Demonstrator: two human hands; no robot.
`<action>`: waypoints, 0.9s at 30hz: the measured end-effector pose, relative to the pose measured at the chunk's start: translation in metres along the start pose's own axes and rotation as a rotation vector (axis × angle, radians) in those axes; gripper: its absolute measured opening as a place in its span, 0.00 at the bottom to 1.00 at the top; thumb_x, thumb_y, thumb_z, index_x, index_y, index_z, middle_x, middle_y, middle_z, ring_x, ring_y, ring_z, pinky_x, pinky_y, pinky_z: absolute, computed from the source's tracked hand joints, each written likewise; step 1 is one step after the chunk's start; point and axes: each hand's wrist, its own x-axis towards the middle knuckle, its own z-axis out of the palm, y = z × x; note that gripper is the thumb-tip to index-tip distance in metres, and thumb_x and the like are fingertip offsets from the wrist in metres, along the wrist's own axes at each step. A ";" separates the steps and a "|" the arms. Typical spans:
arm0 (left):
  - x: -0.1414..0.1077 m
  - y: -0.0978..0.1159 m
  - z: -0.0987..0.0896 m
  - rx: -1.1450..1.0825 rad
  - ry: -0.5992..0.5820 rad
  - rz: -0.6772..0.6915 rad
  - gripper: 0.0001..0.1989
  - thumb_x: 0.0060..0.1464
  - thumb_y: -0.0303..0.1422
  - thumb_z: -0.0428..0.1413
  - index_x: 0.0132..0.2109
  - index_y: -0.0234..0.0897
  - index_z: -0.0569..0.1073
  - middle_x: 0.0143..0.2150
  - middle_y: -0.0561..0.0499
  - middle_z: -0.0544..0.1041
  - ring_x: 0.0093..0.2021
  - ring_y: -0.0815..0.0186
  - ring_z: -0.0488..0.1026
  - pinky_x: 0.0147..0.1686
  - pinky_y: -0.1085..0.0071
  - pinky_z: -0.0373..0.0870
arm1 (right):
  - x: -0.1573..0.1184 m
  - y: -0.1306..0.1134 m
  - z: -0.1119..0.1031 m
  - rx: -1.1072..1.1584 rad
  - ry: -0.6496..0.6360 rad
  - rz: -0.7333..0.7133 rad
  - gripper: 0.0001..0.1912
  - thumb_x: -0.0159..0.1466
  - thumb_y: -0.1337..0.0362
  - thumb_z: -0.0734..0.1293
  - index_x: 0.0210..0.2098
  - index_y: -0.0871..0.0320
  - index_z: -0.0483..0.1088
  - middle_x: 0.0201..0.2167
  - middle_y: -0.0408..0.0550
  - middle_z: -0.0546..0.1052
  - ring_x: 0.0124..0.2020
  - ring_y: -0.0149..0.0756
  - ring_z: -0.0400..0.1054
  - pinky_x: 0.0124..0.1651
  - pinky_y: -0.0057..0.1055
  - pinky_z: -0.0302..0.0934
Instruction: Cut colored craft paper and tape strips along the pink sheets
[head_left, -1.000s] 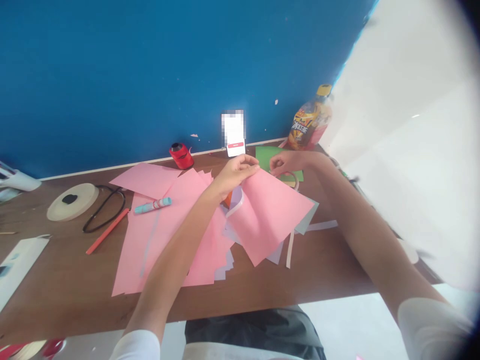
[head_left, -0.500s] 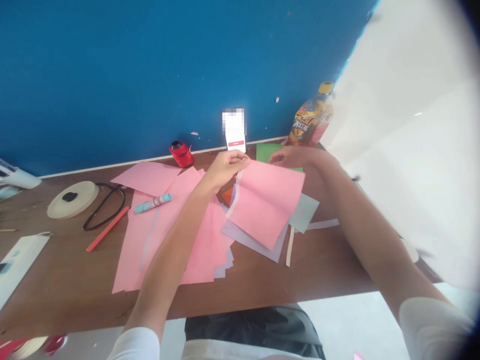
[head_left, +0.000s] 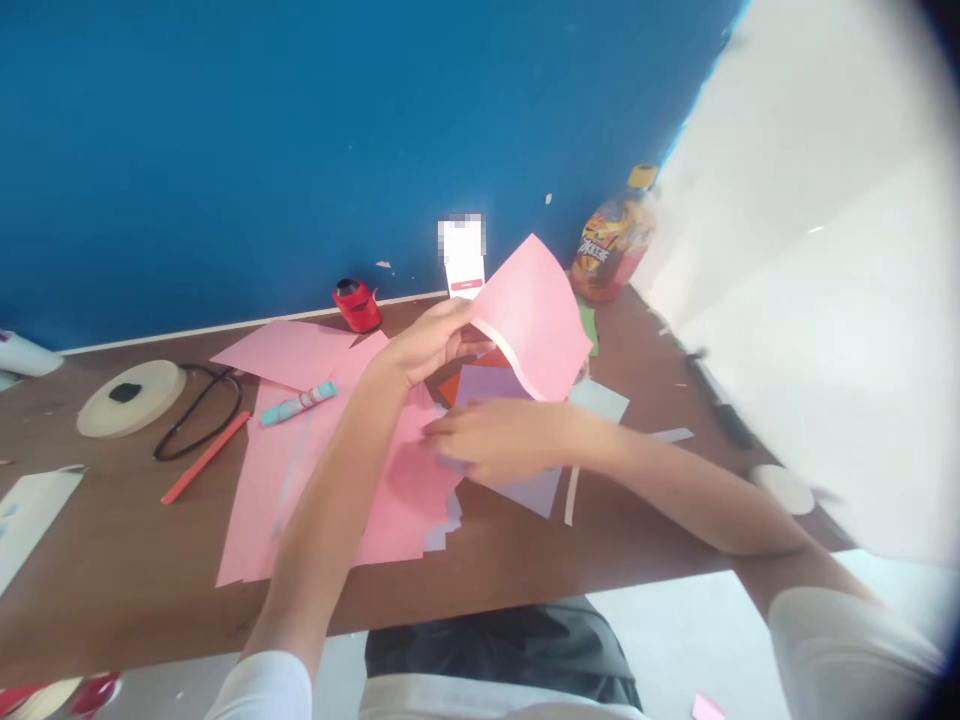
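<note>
My left hand (head_left: 439, 345) pinches a pink paper sheet (head_left: 534, 310) by its left corner. The sheet is raised off the desk and bowed, with a white strip along its near edge. Smeared by motion, my right hand (head_left: 502, 440) is over a purple sheet (head_left: 525, 495), its fingers pointing left near a pile of pink sheets (head_left: 330, 500). Whether it holds anything cannot be made out. Beside the purple sheet lie a pale blue piece (head_left: 604, 398) and a narrow white strip (head_left: 571, 495). An orange piece (head_left: 450, 388) shows partly below my left hand.
A glue stick (head_left: 298, 404) lies on the pink pile. Left of it are a red stick (head_left: 206, 458), a black cord loop (head_left: 159, 440) and a round cream disc (head_left: 94, 415). Along the wall stand a red container (head_left: 358, 308), a phone (head_left: 463, 260) and a drink bottle (head_left: 611, 245).
The pink sheet has been lifted and turned, so its strip edge now faces me. My right hand has moved from the green paper at the back toward me and left.
</note>
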 end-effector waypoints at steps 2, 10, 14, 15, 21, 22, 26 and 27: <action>-0.003 0.002 0.006 -0.026 -0.049 -0.004 0.11 0.63 0.35 0.56 0.49 0.34 0.74 0.46 0.44 0.78 0.48 0.63 0.77 0.48 0.66 0.76 | 0.022 0.003 0.042 -0.089 0.091 -0.033 0.26 0.59 0.75 0.60 0.57 0.63 0.69 0.61 0.63 0.70 0.60 0.53 0.64 0.53 0.45 0.62; -0.009 0.014 0.021 -0.127 -0.013 0.039 0.11 0.63 0.34 0.56 0.49 0.32 0.75 0.46 0.43 0.79 0.52 0.61 0.77 0.55 0.62 0.74 | 0.048 0.020 0.098 -0.137 0.168 -0.249 0.25 0.66 0.66 0.59 0.62 0.56 0.66 0.66 0.54 0.67 0.69 0.50 0.54 0.63 0.45 0.52; -0.014 0.019 0.023 -0.146 0.041 0.108 0.09 0.62 0.33 0.56 0.46 0.32 0.75 0.45 0.45 0.79 0.50 0.63 0.77 0.55 0.64 0.75 | 0.046 0.020 0.096 -0.103 0.112 -0.286 0.23 0.67 0.69 0.58 0.61 0.61 0.67 0.65 0.56 0.68 0.66 0.48 0.58 0.62 0.45 0.54; -0.017 0.022 0.024 -0.136 0.059 0.125 0.09 0.62 0.33 0.57 0.45 0.32 0.75 0.44 0.45 0.79 0.50 0.63 0.77 0.55 0.65 0.75 | 0.045 0.018 0.093 -0.085 0.113 -0.289 0.23 0.66 0.71 0.58 0.60 0.62 0.68 0.65 0.57 0.68 0.66 0.49 0.58 0.63 0.46 0.54; -0.037 0.046 0.014 0.103 0.175 0.207 0.11 0.52 0.36 0.64 0.34 0.35 0.71 0.37 0.52 0.77 0.42 0.67 0.78 0.50 0.68 0.77 | 0.038 0.004 0.050 0.542 0.295 0.154 0.26 0.60 0.73 0.62 0.58 0.57 0.67 0.56 0.56 0.74 0.52 0.44 0.71 0.53 0.42 0.64; -0.038 0.050 0.009 0.169 0.208 0.201 0.12 0.50 0.36 0.65 0.33 0.35 0.70 0.35 0.52 0.77 0.40 0.68 0.78 0.48 0.68 0.77 | 0.037 0.005 0.041 0.721 0.375 0.324 0.26 0.59 0.70 0.64 0.58 0.57 0.65 0.54 0.56 0.75 0.49 0.43 0.72 0.49 0.41 0.66; -0.039 0.056 -0.018 0.374 0.379 0.147 0.12 0.48 0.35 0.64 0.30 0.35 0.69 0.31 0.52 0.76 0.34 0.68 0.77 0.40 0.69 0.78 | 0.033 0.025 0.017 1.429 0.732 0.551 0.23 0.53 0.65 0.68 0.49 0.54 0.67 0.45 0.50 0.77 0.43 0.41 0.74 0.41 0.35 0.66; -0.039 0.055 -0.025 0.413 0.412 0.118 0.12 0.47 0.35 0.64 0.30 0.35 0.69 0.30 0.52 0.76 0.33 0.68 0.77 0.39 0.70 0.78 | 0.032 0.031 0.014 1.485 0.890 0.573 0.20 0.52 0.65 0.68 0.45 0.54 0.68 0.44 0.48 0.76 0.42 0.39 0.73 0.40 0.33 0.65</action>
